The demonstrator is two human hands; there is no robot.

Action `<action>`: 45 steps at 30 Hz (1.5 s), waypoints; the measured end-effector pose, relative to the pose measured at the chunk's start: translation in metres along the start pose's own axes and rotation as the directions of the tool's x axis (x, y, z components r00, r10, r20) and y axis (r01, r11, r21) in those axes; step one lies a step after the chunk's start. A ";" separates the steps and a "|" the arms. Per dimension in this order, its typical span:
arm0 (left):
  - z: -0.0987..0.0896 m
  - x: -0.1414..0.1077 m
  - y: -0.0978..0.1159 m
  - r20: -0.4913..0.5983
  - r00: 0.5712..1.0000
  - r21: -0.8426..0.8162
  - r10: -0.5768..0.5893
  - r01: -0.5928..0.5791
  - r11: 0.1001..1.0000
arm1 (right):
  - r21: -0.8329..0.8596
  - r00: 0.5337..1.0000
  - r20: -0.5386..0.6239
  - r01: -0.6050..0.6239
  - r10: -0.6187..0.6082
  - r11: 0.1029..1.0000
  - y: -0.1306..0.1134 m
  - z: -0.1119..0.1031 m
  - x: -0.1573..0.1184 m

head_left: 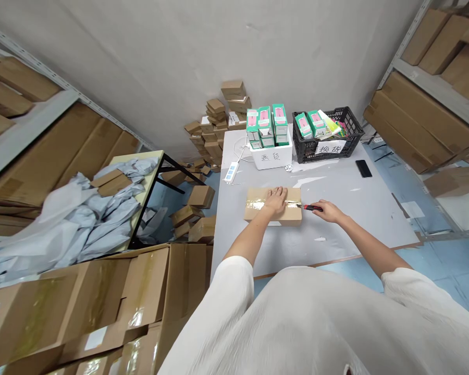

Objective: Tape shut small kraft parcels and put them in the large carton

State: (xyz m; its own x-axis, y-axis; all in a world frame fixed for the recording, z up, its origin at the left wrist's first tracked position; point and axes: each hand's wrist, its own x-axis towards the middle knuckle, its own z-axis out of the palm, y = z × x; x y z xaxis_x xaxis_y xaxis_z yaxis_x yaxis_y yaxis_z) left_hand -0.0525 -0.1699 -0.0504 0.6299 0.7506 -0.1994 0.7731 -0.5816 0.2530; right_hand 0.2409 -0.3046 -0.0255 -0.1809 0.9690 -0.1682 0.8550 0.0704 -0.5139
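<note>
A taped cardboard box lies on the grey table. Flat on its top, with fingers spread, rests my left hand. My right hand is closed around the handle of a red and black utility knife. The knife's tip meets the box at its right end, by the shiny strip of tape. How deep the blade sits cannot be made out.
Behind the box stand a white bin of green boxes and a black crate. A power strip and a phone lie on the table. Left are grey mailing bags and large cartons.
</note>
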 end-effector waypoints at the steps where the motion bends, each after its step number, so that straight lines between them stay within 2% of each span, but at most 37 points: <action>1: 0.002 -0.002 0.000 -0.028 1.000 0.008 0.004 -0.004 1.000 | 0.003 1.000 -0.005 -0.005 0.005 1.000 0.000 0.001 0.000; 5: 0.011 -0.011 0.006 -0.108 0.994 0.055 0.000 0.006 0.998 | 0.010 1.000 -0.006 -0.004 0.004 1.000 0.001 0.001 0.000; 12: 0.017 -0.018 0.015 -0.175 0.985 0.099 -0.008 0.026 0.995 | 0.016 1.000 -0.009 0.018 -0.018 1.000 0.004 0.001 0.002; 25: 0.019 -0.021 0.017 -0.163 0.986 0.099 -0.019 0.036 0.994 | -0.016 0.996 -0.074 -0.057 0.056 0.998 0.005 0.015 -0.001; 29: 0.018 -0.023 0.018 -0.163 0.986 0.087 -0.022 0.036 0.996 | -0.013 0.978 -0.170 -0.126 0.122 0.992 0.018 0.012 -0.002; 32: 0.019 -0.025 0.018 -0.170 0.985 0.055 -0.030 0.040 0.998 | 0.051 0.932 -0.296 -0.203 0.209 0.978 0.034 0.003 0.001; 34: 0.020 -0.026 0.017 -0.170 0.985 0.029 -0.040 0.046 0.999 | 0.089 0.917 -0.321 -0.218 0.235 0.972 0.041 -0.002 0.003; 36: 0.020 -0.026 0.018 -0.168 0.985 -0.007 -0.051 0.050 0.999 | 0.114 0.922 -0.307 -0.210 0.235 0.971 0.043 -0.003 0.006; 41: 0.017 -0.024 0.026 -0.160 0.980 -0.087 -0.121 0.108 0.990 | 0.151 0.943 -0.255 -0.182 0.216 0.972 0.031 0.012 0.012; 45: 0.012 -0.037 0.028 -0.176 0.978 -0.114 -0.115 0.096 0.989 | 0.194 0.927 -0.252 -0.233 0.278 0.953 0.031 0.027 0.017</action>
State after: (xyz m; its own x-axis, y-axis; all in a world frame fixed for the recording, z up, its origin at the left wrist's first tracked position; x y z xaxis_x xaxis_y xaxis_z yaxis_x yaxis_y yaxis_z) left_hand -0.0535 -0.2175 -0.0471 0.5140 0.8559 -0.0574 0.8164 -0.4675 0.3391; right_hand 0.2510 -0.2929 -0.0669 0.1926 0.9775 -0.0864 0.7626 -0.2045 -0.6137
